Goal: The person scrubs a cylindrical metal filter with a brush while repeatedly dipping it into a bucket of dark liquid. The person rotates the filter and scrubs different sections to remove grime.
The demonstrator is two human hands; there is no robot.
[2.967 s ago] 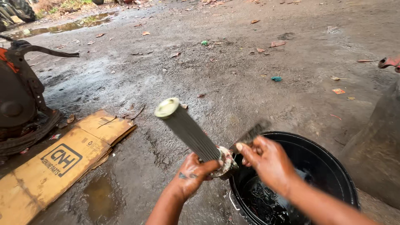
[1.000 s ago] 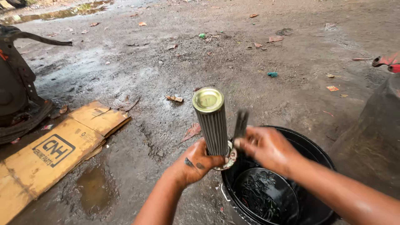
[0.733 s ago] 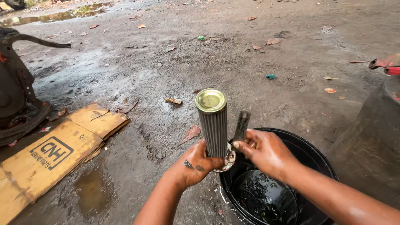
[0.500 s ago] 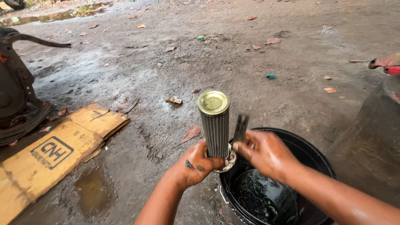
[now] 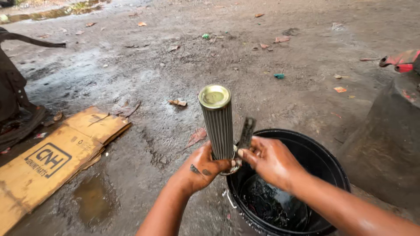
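Fingers [image 5: 218,165] of the left hand [image 5: 202,168] wrap tight around the bottom end of a long ribbed filter cylinder [image 5: 217,124], which stands nearly upright above that hand with its brassy round cap on top. Just to the right of those fingers, the right hand [image 5: 270,161] pinches a narrow dark brush [image 5: 245,133] between thumb and fingertips; the brush points up alongside the filter's lower half, very close to it, though whether it touches the ribs cannot be told. Both hands look wet and stained.

Below the right hand and a little behind it sits a black bucket [image 5: 324,150] with dark liquid in its bottom; the filter's lower end hangs over the bucket's left rim. Well to the left of the fingers a flattened cardboard sheet [image 5: 57,153] lies on the wet dirt ground [image 5: 144,65], with a muddy puddle [image 5: 89,199] beside its near edge. Dry leaves and small scraps lie scattered farther off. At the far right, beyond the bucket, rises a dark rounded mass [image 5: 387,135] with a red part [image 5: 400,61] above it.
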